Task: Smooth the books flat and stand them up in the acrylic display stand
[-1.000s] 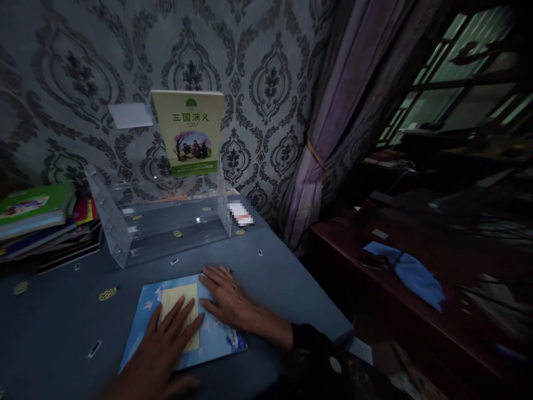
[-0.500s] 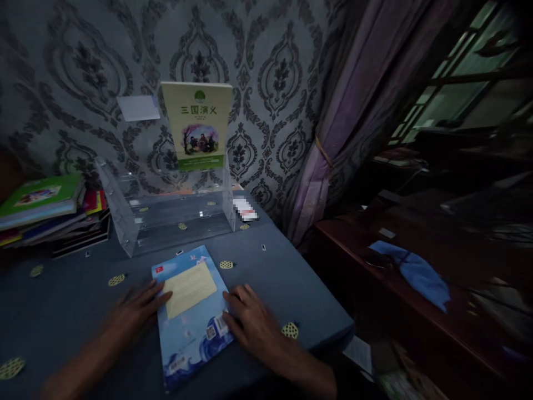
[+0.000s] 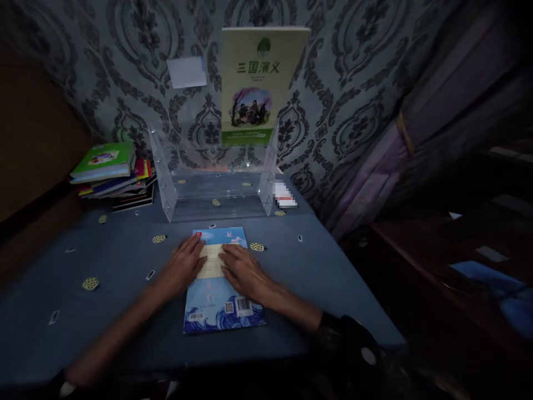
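A blue book with a cream panel, wave artwork and barcodes lies flat on the table in front of me. My left hand rests on its upper left side, fingers stretched out over the edge of the panel. From the right, my right hand lies across the cover with its fingers extended onto the panel. Both hands are open, pressed lightly or just touching; which of these I cannot tell. Behind the blue book stands a clear acrylic rack, with a cream and green book upright in its back tier.
A stack of books sits left of the rack. A white paper card shows near the patterned wall. Right of the rack lies a small pixelated item. Beyond the table hangs a tied curtain; blue cloth lies farther right.
The view has swung right to left, so things sit farther right. Both hands have moved from the blue book's side edges onto its cover, and the book lies straighter.
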Motion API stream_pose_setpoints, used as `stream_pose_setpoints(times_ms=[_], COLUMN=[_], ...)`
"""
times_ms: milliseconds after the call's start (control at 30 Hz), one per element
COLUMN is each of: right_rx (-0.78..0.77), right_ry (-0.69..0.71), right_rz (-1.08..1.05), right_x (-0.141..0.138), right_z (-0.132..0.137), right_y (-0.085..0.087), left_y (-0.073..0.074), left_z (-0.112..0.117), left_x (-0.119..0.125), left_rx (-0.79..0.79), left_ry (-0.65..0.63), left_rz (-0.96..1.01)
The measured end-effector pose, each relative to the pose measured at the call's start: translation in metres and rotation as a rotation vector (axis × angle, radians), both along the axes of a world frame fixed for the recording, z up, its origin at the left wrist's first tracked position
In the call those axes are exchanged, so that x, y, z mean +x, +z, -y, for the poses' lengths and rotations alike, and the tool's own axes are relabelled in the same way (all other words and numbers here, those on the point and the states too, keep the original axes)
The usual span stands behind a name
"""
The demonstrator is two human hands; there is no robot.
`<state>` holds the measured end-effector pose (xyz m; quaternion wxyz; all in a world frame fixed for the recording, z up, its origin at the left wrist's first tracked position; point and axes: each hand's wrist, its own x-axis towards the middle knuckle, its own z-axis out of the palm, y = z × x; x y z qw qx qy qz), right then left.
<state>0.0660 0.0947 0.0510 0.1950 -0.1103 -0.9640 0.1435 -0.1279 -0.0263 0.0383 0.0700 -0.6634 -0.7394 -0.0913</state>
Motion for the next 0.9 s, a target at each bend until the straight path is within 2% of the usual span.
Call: stream_pose_setpoints(times_ms=[167,300,467,600,767,900], right_rx=[-0.016,-0.007,0.014,0.018,0.022,0.042], right_ry=[0.075,0.074,0.061,0.065,-0.019,-0.043], right_rz=[0.049,0.033,0.006,0.035,0.072,0.072], right_x=[-0.049,-0.067,-0.070,-0.067,-0.055,-0.047], right_z=[-0.011,-0.015,-0.016,-0.019,-0.027,-0.030], right_y=[-0.008,-0.010,-0.013,-0.017,-0.023,-0.025], left_y=[-0.013,-0.022,-0.027,-0.021,-0.011,-0.012], left_z=[-0.019,-0.026,-0.031,-0.031,-0.030,-0.033], left_x=[-0.004,-0.011,-0.011,-0.005,0.000,-0.001], left_rx=[0.045,0.096,0.134,0.099,0.035,0.020], left_ry=[0.065,0.080,0.094,0.130,0.148,0.137], left_rz=[-0.009,0.003,-0.019,-0.045,-0.078,-0.034])
